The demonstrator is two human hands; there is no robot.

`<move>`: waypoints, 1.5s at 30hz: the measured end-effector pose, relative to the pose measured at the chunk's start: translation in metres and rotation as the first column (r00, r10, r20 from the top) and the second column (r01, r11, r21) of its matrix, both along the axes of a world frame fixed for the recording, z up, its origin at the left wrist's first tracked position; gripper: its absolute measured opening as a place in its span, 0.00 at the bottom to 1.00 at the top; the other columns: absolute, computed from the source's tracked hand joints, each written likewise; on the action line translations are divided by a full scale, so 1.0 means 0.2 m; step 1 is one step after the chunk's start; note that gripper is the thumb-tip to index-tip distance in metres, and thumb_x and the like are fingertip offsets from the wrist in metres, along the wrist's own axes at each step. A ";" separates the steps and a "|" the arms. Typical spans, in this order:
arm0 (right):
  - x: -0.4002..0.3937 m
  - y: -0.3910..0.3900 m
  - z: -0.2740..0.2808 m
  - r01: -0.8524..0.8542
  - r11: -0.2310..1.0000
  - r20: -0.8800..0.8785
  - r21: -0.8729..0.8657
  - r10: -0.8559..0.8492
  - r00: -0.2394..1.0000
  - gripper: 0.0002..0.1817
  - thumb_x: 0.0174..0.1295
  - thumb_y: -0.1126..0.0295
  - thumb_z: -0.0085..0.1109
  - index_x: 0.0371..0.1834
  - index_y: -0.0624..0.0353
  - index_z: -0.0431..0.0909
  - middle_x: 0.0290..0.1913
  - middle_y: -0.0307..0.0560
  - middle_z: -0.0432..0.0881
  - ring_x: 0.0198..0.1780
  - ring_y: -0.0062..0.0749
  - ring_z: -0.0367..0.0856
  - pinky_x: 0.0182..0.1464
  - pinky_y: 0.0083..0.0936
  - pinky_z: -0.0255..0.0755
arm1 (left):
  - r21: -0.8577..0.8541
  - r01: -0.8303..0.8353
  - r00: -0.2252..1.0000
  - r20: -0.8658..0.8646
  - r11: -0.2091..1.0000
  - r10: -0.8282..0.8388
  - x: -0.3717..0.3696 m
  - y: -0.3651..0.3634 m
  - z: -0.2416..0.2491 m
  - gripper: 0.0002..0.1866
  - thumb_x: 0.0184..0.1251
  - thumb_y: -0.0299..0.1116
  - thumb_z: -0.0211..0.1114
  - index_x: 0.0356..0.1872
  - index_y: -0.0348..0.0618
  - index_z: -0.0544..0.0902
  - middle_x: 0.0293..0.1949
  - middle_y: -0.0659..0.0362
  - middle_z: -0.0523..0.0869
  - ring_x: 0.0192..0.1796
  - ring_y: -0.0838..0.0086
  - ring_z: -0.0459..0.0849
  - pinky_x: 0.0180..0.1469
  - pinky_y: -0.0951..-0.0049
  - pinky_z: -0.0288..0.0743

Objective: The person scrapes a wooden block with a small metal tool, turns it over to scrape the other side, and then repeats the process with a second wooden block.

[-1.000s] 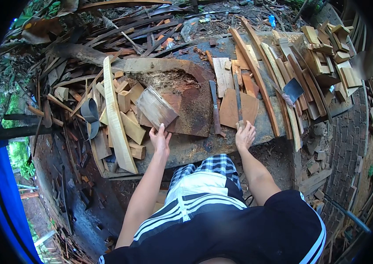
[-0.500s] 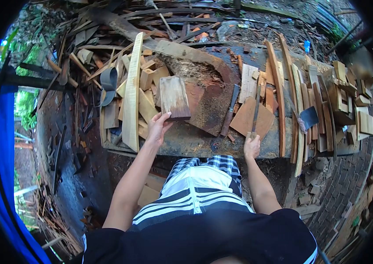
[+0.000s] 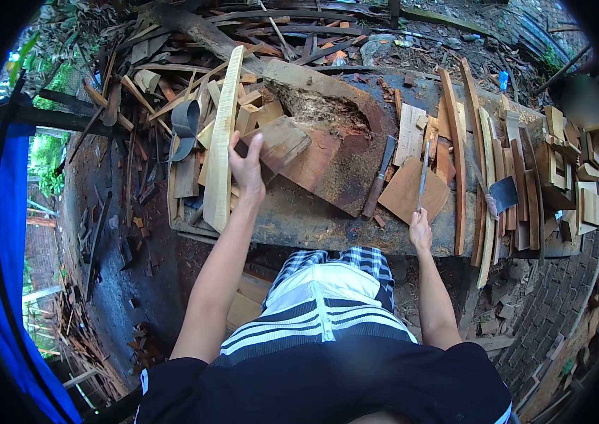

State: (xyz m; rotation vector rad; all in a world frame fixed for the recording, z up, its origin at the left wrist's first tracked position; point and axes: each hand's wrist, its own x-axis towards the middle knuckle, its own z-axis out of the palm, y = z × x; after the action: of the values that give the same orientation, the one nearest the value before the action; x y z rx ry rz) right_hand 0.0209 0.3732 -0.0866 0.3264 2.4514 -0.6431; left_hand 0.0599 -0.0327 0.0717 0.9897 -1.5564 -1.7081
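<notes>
My left hand [image 3: 248, 169] has its thumb and fingers apart beside a wooden block [image 3: 283, 143] with a weathered top and a darker side. That block lies tilted against the large worn slab [image 3: 342, 169]; whether my thumb touches it I cannot tell. My right hand [image 3: 420, 230] is closed round the handle end of a long thin blade [image 3: 424, 177], which points away from me over a square brown board [image 3: 412, 192]. A second knife with a dark handle [image 3: 371, 201] lies between the slab and the board.
A long pale plank [image 3: 225, 148] stands left of my left hand, with a curved grey strip [image 3: 185, 131] and offcuts around it. Long wooden strips [image 3: 455, 162] and a stack of cut blocks [image 3: 557, 166] are on the right. The bench edge [image 3: 299, 244] runs before my legs.
My left hand has let go of the block and opened, moving slightly up and left. The block has turned and sits farther back. My right hand and its blade appear slightly farther right.
</notes>
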 end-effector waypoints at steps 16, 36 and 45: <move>-0.05 -0.57 0.57 -0.159 0.805 -0.089 -0.572 0.132 0.987 0.20 0.74 0.59 0.44 0.60 0.62 0.71 0.32 0.61 0.85 0.32 0.47 0.87 0.41 0.44 0.79 | 0.003 -0.020 0.998 0.055 1.000 0.020 -0.10 0.04 0.02 0.23 0.69 0.37 0.67 0.58 0.44 0.67 0.53 0.58 0.77 0.55 0.73 0.76 0.60 0.70 0.69; 0.06 -0.98 1.06 -0.666 0.584 -0.422 -0.464 0.515 0.746 0.27 0.70 0.71 0.46 0.74 0.49 0.64 0.38 0.63 0.81 0.40 0.59 0.83 0.45 0.47 0.78 | -0.115 -0.032 0.999 0.027 0.993 0.036 -0.09 0.08 -0.02 0.28 0.75 0.49 0.59 0.63 0.40 0.64 0.57 0.53 0.71 0.59 0.68 0.73 0.61 0.68 0.69; -0.02 -1.05 0.91 -0.551 0.552 -0.307 -0.625 0.475 0.825 0.27 0.70 0.73 0.44 0.73 0.63 0.62 0.35 0.74 0.82 0.38 0.64 0.85 0.45 0.49 0.76 | -0.369 0.083 0.996 0.053 0.926 -0.068 0.01 0.21 0.05 0.20 0.77 0.39 0.57 0.59 0.38 0.65 0.56 0.52 0.74 0.59 0.68 0.72 0.66 0.66 0.62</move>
State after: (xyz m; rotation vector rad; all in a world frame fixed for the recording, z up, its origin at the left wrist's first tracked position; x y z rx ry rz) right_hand 0.0177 0.1640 0.0946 -0.7356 2.0168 -1.2493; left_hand 0.0610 0.0083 0.0823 0.7796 -1.8768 -1.3743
